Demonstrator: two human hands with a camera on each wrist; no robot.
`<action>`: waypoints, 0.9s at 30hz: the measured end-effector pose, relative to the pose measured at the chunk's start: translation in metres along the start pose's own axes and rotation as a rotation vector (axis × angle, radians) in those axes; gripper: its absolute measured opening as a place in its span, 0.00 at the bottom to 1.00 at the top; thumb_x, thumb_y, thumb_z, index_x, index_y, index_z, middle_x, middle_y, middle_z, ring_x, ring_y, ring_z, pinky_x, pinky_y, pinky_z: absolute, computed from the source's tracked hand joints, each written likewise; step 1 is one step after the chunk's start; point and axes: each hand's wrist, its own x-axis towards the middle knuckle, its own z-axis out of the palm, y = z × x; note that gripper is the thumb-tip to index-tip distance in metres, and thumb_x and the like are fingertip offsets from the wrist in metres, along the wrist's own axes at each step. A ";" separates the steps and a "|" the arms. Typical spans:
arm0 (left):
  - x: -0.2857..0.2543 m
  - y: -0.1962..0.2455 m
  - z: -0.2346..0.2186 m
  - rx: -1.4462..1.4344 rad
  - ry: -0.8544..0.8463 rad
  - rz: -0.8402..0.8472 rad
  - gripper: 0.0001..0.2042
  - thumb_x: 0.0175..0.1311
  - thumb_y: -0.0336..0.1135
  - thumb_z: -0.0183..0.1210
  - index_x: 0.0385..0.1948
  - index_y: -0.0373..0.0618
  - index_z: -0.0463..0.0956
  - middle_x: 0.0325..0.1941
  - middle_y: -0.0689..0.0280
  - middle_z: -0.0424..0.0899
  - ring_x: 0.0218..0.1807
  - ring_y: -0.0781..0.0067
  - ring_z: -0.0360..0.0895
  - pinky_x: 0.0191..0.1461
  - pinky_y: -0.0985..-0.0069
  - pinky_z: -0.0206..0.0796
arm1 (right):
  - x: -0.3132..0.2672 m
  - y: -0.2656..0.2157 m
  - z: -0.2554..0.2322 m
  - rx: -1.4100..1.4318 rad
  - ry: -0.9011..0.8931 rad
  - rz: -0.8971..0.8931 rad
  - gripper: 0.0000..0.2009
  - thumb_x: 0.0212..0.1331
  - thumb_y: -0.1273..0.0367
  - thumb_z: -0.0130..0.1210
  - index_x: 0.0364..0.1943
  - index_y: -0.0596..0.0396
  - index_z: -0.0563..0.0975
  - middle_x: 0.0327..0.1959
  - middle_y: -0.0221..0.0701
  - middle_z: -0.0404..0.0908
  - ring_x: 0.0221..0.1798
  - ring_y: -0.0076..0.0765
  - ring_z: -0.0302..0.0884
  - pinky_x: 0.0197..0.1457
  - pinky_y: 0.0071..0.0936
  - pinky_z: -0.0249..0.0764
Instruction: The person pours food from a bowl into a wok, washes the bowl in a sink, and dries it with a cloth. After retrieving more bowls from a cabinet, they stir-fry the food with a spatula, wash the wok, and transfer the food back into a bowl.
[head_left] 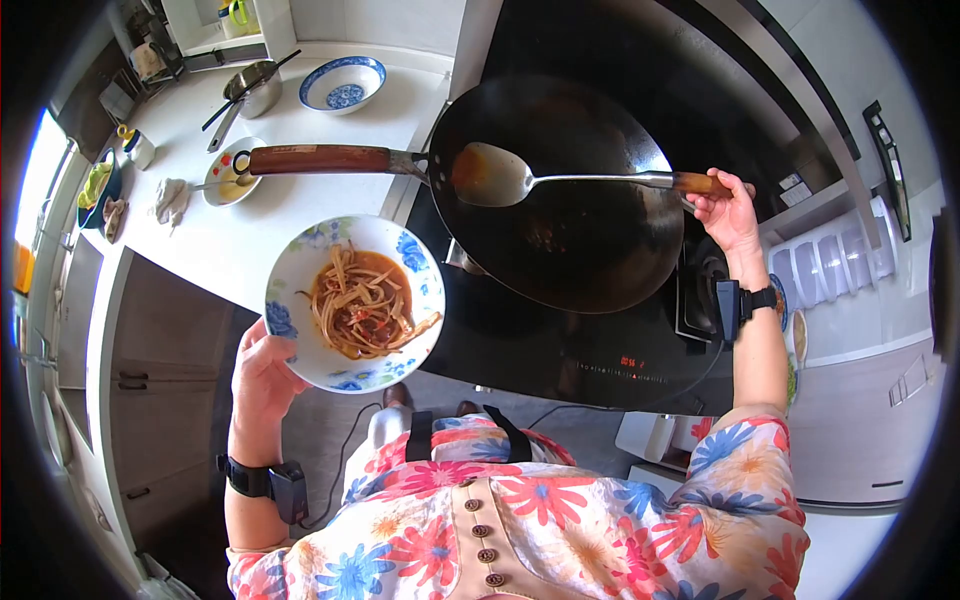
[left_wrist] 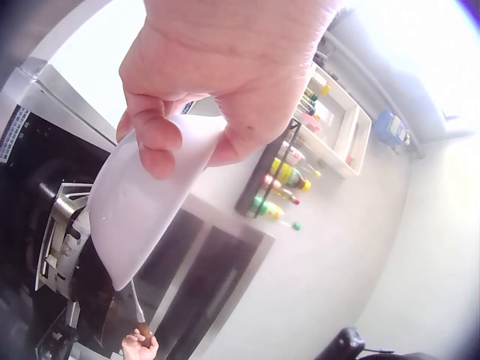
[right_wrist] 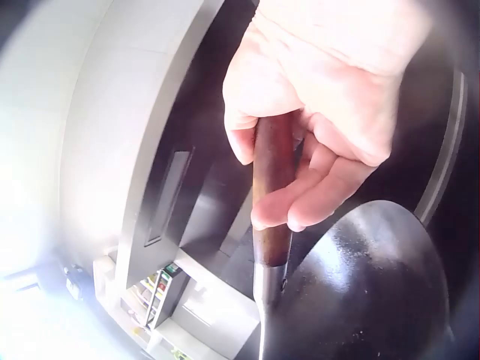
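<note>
My left hand (head_left: pixel 266 370) grips the rim of a white plate with blue flowers (head_left: pixel 425 335), thumb toward the inside. On the plate lie pale brown strips of food (head_left: pixel 360 305) in reddish-brown sauce with red bits. The left wrist view shows its plain white underside (left_wrist: pixel 142 202) tilted under my fingers. My right hand (head_left: pixel 728 212) holds a wok spatula (head_left: pixel 600 180) by its wooden handle (right_wrist: pixel 274 169), fingers curled round it. The spatula's blade, smeared with brown sauce, hangs over the left side of a dark wok (head_left: pixel 560 250). Some oily residue shows in the wok's bottom.
The wok's wooden handle (head_left: pixel 320 160) points left over the white counter (head_left: pixel 290 130). There stand a small bowl with a spoon (head_left: pixel 228 192), a blue-rimmed bowl (head_left: pixel 342 85), a steel pot with chopsticks (head_left: pixel 258 95) and a crumpled cloth (head_left: pixel 172 200). The black cooktop (head_left: pixel 560 350) lies beneath the wok.
</note>
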 end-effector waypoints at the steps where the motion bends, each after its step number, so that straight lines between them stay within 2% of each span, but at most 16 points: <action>1: 0.000 0.001 0.000 0.005 -0.019 0.001 0.16 0.45 0.25 0.47 0.38 0.27 0.70 0.24 0.57 0.80 0.12 0.75 0.72 0.16 0.83 0.68 | -0.004 -0.001 0.002 0.007 -0.001 -0.017 0.11 0.57 0.63 0.50 0.36 0.55 0.77 0.29 0.39 0.81 0.28 0.36 0.81 0.26 0.25 0.79; 3: 0.001 0.002 0.000 0.007 -0.041 0.006 0.16 0.45 0.25 0.47 0.38 0.28 0.70 0.24 0.58 0.80 0.12 0.76 0.72 0.16 0.83 0.68 | -0.013 -0.012 0.005 0.011 -0.019 -0.025 0.11 0.57 0.63 0.49 0.36 0.55 0.76 0.29 0.40 0.80 0.28 0.36 0.81 0.26 0.26 0.79; 9: 0.007 0.006 0.000 0.004 -0.075 -0.006 0.16 0.46 0.27 0.49 0.38 0.30 0.70 0.24 0.60 0.80 0.13 0.77 0.72 0.16 0.85 0.66 | -0.062 -0.066 0.033 -0.068 -0.083 -0.197 0.13 0.58 0.63 0.48 0.41 0.55 0.72 0.31 0.42 0.78 0.27 0.37 0.80 0.25 0.28 0.77; 11: 0.013 0.006 -0.012 -0.030 -0.286 -0.067 0.18 0.47 0.25 0.46 0.43 0.30 0.69 0.32 0.59 0.79 0.25 0.70 0.79 0.20 0.80 0.73 | -0.089 -0.080 0.054 -0.123 -0.088 -0.262 0.13 0.58 0.63 0.48 0.42 0.55 0.71 0.32 0.42 0.77 0.28 0.37 0.78 0.24 0.27 0.75; 12: 0.011 0.006 -0.005 -0.033 -0.232 -0.066 0.17 0.48 0.26 0.47 0.43 0.31 0.70 0.31 0.61 0.79 0.22 0.73 0.77 0.17 0.83 0.69 | -0.102 -0.085 0.062 -0.165 -0.135 -0.290 0.13 0.58 0.62 0.47 0.43 0.55 0.70 0.32 0.41 0.76 0.28 0.36 0.76 0.23 0.26 0.72; 13: 0.013 0.004 -0.006 -0.021 -0.218 -0.058 0.18 0.47 0.26 0.47 0.43 0.31 0.70 0.31 0.60 0.79 0.23 0.73 0.77 0.18 0.82 0.70 | -0.119 -0.086 0.079 -0.201 -0.127 -0.335 0.12 0.59 0.63 0.46 0.43 0.54 0.70 0.32 0.40 0.76 0.27 0.34 0.75 0.24 0.25 0.71; 15: 0.017 0.002 -0.008 -0.009 -0.203 -0.069 0.18 0.47 0.26 0.47 0.43 0.31 0.69 0.32 0.60 0.79 0.23 0.73 0.77 0.18 0.82 0.70 | -0.145 -0.087 0.088 -0.248 -0.219 -0.410 0.10 0.60 0.63 0.44 0.41 0.52 0.68 0.33 0.39 0.75 0.25 0.32 0.74 0.24 0.24 0.71; 16: 0.019 0.001 -0.011 -0.009 -0.216 -0.077 0.18 0.46 0.26 0.47 0.42 0.30 0.69 0.31 0.60 0.80 0.22 0.73 0.77 0.18 0.81 0.70 | -0.161 -0.087 0.093 -0.307 -0.196 -0.444 0.09 0.60 0.64 0.45 0.40 0.52 0.67 0.37 0.40 0.74 0.23 0.32 0.73 0.26 0.25 0.71; 17: 0.021 0.000 -0.013 -0.012 -0.204 -0.082 0.18 0.46 0.26 0.47 0.42 0.30 0.69 0.31 0.60 0.80 0.22 0.73 0.77 0.18 0.81 0.70 | -0.176 -0.087 0.100 -0.317 -0.256 -0.452 0.08 0.59 0.65 0.47 0.38 0.51 0.66 0.41 0.42 0.72 0.24 0.32 0.73 0.26 0.24 0.72; 19: 0.026 0.000 -0.015 -0.015 -0.309 -0.088 0.17 0.46 0.26 0.47 0.41 0.30 0.70 0.30 0.59 0.80 0.20 0.74 0.76 0.18 0.82 0.70 | -0.200 -0.086 0.119 -0.570 -0.386 -0.595 0.07 0.59 0.62 0.50 0.35 0.44 0.66 0.41 0.45 0.71 0.27 0.35 0.75 0.28 0.24 0.74; 21: 0.027 0.000 -0.015 -0.037 -0.287 -0.095 0.16 0.46 0.26 0.48 0.40 0.29 0.70 0.28 0.58 0.80 0.16 0.74 0.75 0.18 0.83 0.71 | -0.217 -0.085 0.140 -0.737 -0.507 -0.653 0.07 0.59 0.61 0.51 0.35 0.41 0.66 0.40 0.45 0.71 0.28 0.35 0.75 0.29 0.27 0.73; 25: 0.030 0.000 -0.020 -0.042 -0.308 -0.089 0.15 0.47 0.26 0.48 0.39 0.29 0.70 0.26 0.56 0.81 0.13 0.72 0.74 0.19 0.81 0.73 | -0.226 -0.064 0.139 -0.653 -0.449 -0.622 0.07 0.59 0.62 0.50 0.35 0.44 0.66 0.40 0.45 0.71 0.28 0.36 0.75 0.29 0.28 0.73; 27: 0.033 0.004 -0.020 -0.041 -0.305 -0.084 0.15 0.47 0.26 0.48 0.39 0.28 0.70 0.26 0.56 0.81 0.13 0.72 0.74 0.20 0.80 0.74 | -0.218 -0.042 0.130 -0.325 -0.200 -0.504 0.07 0.59 0.64 0.48 0.36 0.48 0.66 0.39 0.44 0.71 0.28 0.38 0.76 0.28 0.29 0.74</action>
